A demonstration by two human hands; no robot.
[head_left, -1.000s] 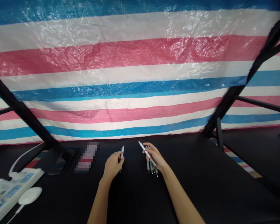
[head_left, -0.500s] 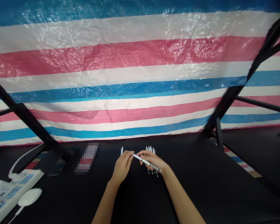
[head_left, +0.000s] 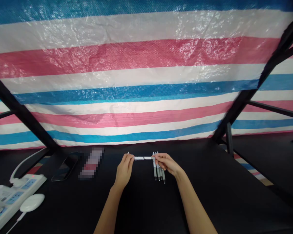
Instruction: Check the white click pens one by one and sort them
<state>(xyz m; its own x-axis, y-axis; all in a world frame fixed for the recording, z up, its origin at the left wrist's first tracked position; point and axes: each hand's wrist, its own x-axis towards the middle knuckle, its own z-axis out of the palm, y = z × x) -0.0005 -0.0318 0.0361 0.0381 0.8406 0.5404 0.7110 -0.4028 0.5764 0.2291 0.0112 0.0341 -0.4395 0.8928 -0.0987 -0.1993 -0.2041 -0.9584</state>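
Held pen (head_left: 144, 158): is stretching level from side to side between the fingertips of the left hand (head_left: 123, 168) and right hand (head_left: 170, 163), its white barrel showing a clip.
Grouped pens (head_left: 158, 170): are lying side by side, white above, grey below, tips pointing nearward, the right hand partly covering them.
Lone pen (head_left: 128, 152): is showing only its white end beyond the left hand.
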